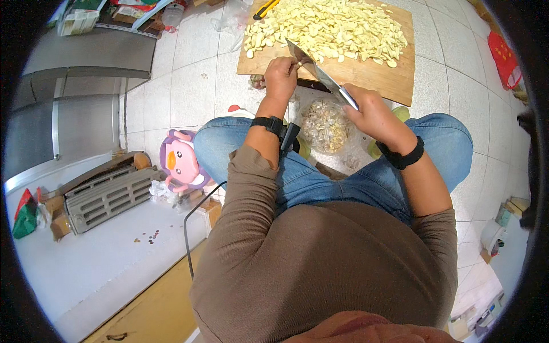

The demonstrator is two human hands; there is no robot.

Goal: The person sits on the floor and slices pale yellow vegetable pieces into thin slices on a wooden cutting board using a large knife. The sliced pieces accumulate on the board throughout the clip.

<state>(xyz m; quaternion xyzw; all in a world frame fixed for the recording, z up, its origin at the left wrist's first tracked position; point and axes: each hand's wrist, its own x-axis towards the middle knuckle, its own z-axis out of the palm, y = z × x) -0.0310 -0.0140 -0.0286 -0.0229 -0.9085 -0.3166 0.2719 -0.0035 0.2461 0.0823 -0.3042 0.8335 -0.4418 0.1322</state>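
My right hand (369,110) is closed around the handle of a kitchen cleaver (319,73), its blade slanting up and left over the near edge of a wooden board (373,83). The fingers of my left hand (281,77) are pinched together beside the blade, with a small pale piece (300,64), apparently garlic, at their tips. Beyond the blade, a wide heap of pale yellow garlic slices (339,28) covers much of the board. Below my hands, between my knees, a clear plastic bag (327,126) holds garlic cloves and skins.
A yellow utility knife (266,9) lies at the board's far left edge. Left of my knee stands a pink and purple cartoon-faced item (182,159). A grey slatted panel (111,197) rests on a white surface (107,266) at left. Something red (504,60) is on the right.
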